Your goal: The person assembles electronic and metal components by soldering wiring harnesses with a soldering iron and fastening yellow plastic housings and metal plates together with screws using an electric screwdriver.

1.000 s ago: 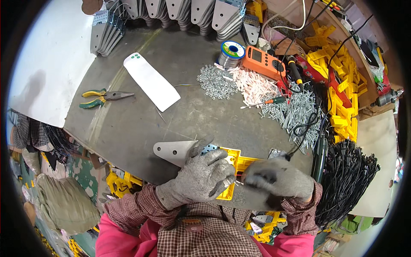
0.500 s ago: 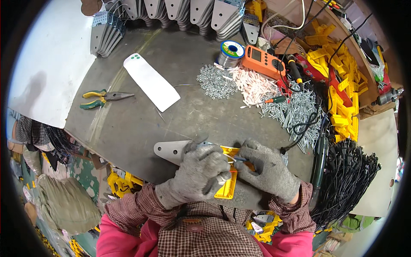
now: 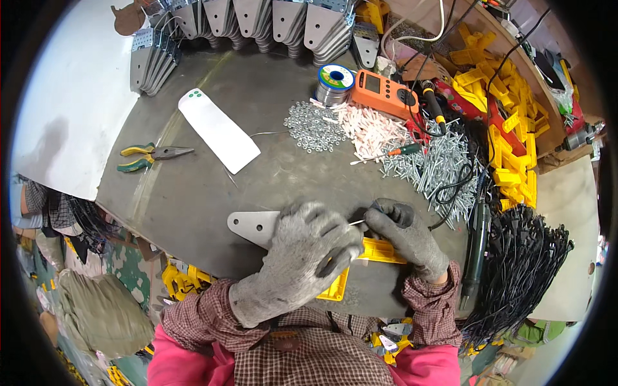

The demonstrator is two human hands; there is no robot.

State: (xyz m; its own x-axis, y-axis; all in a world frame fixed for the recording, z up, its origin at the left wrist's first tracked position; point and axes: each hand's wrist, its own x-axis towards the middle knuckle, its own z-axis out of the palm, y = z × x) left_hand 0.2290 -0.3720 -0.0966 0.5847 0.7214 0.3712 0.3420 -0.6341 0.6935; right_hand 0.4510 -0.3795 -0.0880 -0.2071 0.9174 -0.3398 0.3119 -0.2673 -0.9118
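Your left hand (image 3: 302, 257) clamps the yellow plastic part (image 3: 380, 252) onto the grey metal plate (image 3: 252, 226), your right hand (image 3: 404, 233) pinches a small screw (image 3: 358, 222) just above that grip, not yet seated, so fastening looks barely begun.

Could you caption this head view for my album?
Gloved left hand steadies a yellow plastic part on a grey metal plate; right hand pinches a thin pin.
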